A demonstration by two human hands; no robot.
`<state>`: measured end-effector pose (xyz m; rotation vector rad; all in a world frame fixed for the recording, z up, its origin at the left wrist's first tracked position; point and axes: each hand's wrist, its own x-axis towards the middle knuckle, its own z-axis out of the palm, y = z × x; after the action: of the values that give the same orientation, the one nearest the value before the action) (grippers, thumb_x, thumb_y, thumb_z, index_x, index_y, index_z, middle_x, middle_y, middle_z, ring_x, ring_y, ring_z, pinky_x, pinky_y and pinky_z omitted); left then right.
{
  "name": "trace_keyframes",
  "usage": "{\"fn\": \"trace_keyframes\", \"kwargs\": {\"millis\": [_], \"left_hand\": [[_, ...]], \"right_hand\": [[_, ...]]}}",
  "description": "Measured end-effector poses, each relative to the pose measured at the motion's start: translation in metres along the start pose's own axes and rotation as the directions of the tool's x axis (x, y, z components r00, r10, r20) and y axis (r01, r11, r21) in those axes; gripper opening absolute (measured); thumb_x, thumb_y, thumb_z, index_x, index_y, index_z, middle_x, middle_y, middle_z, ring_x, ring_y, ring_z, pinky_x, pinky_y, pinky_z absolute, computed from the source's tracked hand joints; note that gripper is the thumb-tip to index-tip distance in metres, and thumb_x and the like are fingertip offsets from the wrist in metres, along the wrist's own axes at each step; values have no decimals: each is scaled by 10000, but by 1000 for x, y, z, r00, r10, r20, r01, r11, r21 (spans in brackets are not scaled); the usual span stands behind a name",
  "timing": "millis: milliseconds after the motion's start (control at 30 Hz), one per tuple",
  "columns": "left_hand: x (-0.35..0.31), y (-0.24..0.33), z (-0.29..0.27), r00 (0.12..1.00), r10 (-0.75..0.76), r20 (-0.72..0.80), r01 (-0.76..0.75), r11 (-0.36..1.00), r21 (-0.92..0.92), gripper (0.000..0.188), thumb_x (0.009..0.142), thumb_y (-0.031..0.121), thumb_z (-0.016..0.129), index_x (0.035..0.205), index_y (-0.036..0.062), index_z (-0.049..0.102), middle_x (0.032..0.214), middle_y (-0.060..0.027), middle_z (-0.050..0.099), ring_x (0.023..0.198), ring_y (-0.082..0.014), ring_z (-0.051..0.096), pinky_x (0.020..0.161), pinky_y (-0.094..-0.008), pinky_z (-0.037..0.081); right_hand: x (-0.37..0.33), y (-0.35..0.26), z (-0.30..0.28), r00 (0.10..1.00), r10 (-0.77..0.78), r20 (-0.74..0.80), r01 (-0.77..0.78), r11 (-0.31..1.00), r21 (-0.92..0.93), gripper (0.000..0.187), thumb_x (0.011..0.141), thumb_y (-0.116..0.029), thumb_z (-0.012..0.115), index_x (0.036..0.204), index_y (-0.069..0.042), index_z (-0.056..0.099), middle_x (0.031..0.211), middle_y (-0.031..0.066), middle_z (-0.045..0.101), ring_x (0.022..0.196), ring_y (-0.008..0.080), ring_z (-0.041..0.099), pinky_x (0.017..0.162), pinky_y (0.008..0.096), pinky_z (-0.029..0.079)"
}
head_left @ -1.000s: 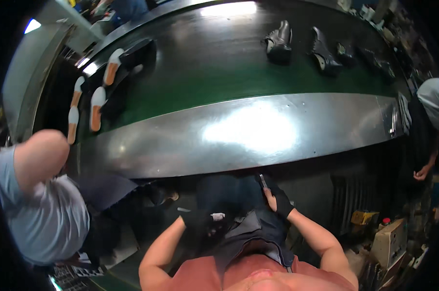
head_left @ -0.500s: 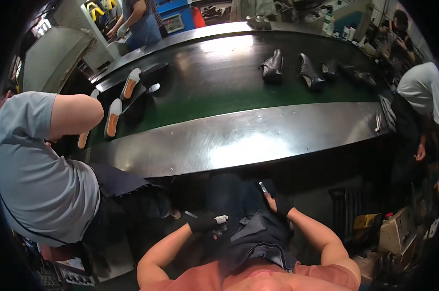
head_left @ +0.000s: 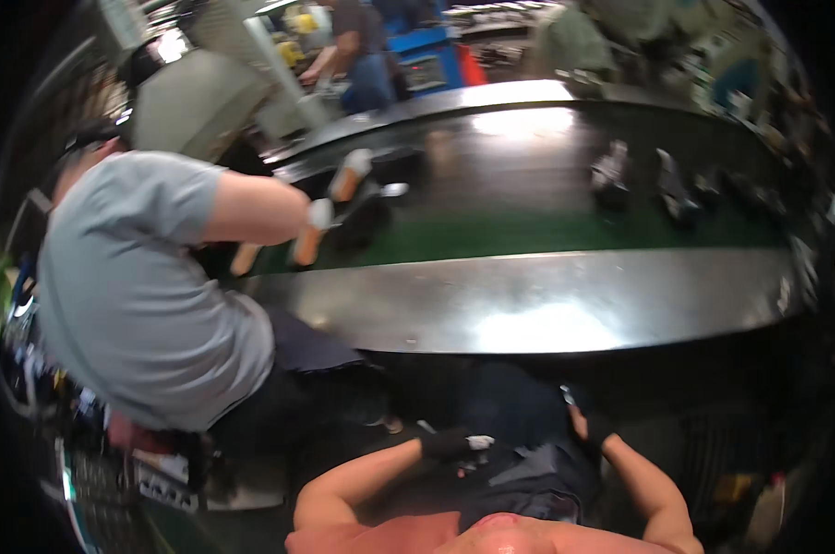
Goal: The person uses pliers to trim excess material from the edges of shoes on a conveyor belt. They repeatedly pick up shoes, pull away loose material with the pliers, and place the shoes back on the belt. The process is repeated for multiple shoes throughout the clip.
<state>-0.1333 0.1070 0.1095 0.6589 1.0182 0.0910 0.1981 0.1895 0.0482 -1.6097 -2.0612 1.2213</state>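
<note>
My left hand (head_left: 456, 446), in a dark glove with pale fingertips, rests low over my lap with its fingers curled. A short pale stick (head_left: 426, 427) shows beside this glove; blur hides whether the hand holds it. On the right, my right hand (head_left: 581, 426), in a dark fingerless glove, is closed around a slim silvery tool (head_left: 567, 395) that points up and away from me. Between the hands, a dark apron (head_left: 528, 469) covers my lap. Neither hand touches the bench.
In front runs a bench with a metal edge (head_left: 537, 300) and a green belt (head_left: 491, 233). Dark shoes (head_left: 611, 175) stand far right on it; pale-soled shoes (head_left: 312, 233) lie left. A co-worker in a grey shirt (head_left: 159, 277) sits close on my left, arm over the bench.
My view has swung left, so the bench and co-worker appear further right and the picture is blurred. Both my hands keep about the same pose over my lap.
</note>
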Motion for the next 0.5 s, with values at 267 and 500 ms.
{"fn": "trace_keyframes", "kwargs": {"millis": [267,500], "left_hand": [[-12,13,9,994,-16,-105,20,999,33,550,918,527,512,790,3,618,611,-71,567,489,-155,567,449,-309,518],[-2,16,-4,999,12,-52,-13,999,-31,471,930,463,537,864,4,621,750,-93,613,537,-168,577,454,-319,509]], "right_hand": [[13,40,20,976,154,157,-117,968,-221,549,985,-446,217,1161,-48,552,1005,339,606,973,492,589,872,510,461],[31,14,4,995,-57,85,67,991,-116,536,987,-392,274,1097,15,606,1023,312,615,972,445,602,825,508,481]]}}
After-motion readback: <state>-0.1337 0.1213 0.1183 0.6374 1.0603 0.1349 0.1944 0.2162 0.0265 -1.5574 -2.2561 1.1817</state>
